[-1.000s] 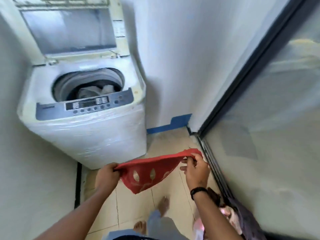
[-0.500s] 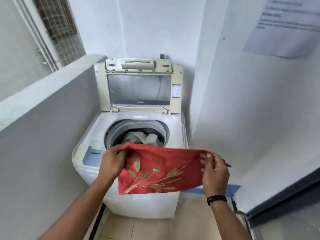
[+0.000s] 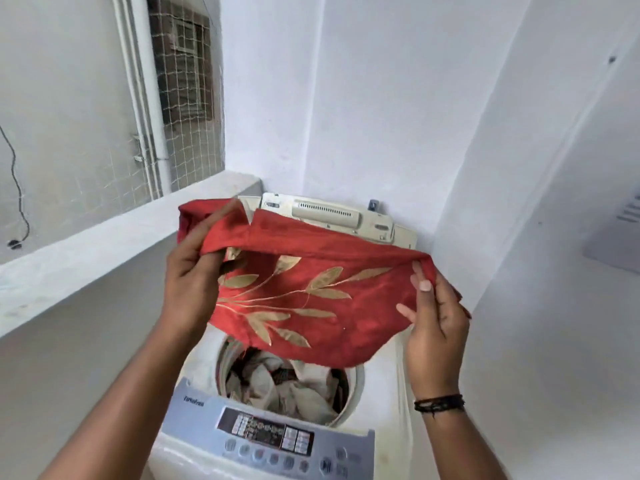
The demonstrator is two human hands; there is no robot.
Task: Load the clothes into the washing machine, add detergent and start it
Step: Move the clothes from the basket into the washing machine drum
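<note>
Red cloth [image 3: 311,299] with gold leaf embroidery hangs spread between two hands above the open drum of the washing machine [image 3: 377,379]; the left hand [image 3: 190,271] bunches one upper corner in curled fingers, the right hand [image 3: 436,317] pinches the opposite edge. Below the grip, pale laundry [image 3: 294,386] already fills much of the drum. Released unevenly, the cloth could likely drape over the rim or catch the control panel [image 3: 270,434] rather than drop inside. White walls close in; a ledge [image 3: 104,244] and netted window [image 3: 187,88] stand beyond the left hand.
</note>
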